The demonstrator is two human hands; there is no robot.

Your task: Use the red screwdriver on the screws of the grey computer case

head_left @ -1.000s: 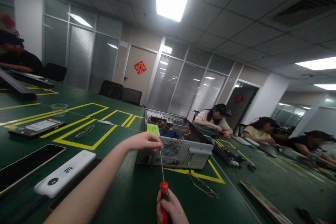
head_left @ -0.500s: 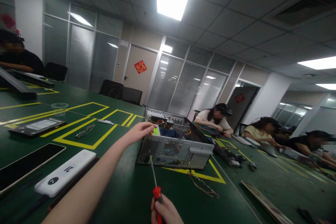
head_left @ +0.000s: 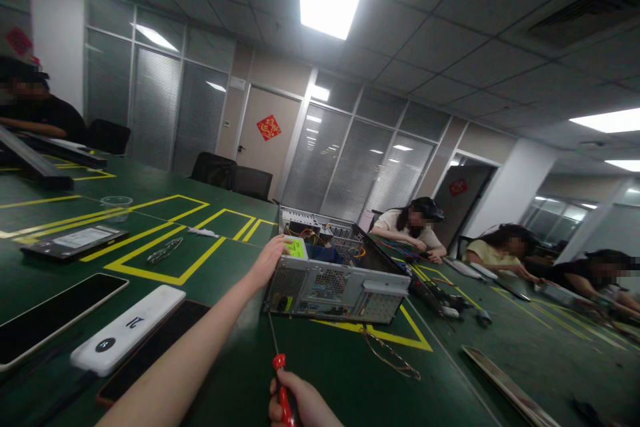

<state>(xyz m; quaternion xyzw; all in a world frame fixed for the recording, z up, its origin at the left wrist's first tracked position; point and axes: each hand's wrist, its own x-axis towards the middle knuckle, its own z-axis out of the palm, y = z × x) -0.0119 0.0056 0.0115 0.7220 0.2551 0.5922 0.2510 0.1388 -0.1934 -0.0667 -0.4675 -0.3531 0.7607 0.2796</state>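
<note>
An opened desktop computer case [head_left: 345,283] lies on the green table [head_left: 240,353], its vented rear panel facing me. At its near left corner sits a power supply with a bright green label [head_left: 296,248]. My left hand [head_left: 271,260] is curled against that corner, its fingertips at the top edge beside the label. In my right hand [head_left: 300,400], closed around the red and black handle, is a screwdriver [head_left: 279,361]. Its thin shaft points up and away, with the tip near the lower left corner of the case; I cannot tell whether it touches.
Left of my arm lie a hard drive [head_left: 75,242], a black phone [head_left: 60,317], a white power bank [head_left: 127,330] and a dark phone [head_left: 155,353]. Glasses [head_left: 390,352] rest before the case. A clear plastic cup [head_left: 117,207] stands farther back. Several people sit around the table.
My left hand has drawn back from over the green label to the case's left edge. The screwdriver tip has moved down and left, off the rear panel, together with my right hand.
</note>
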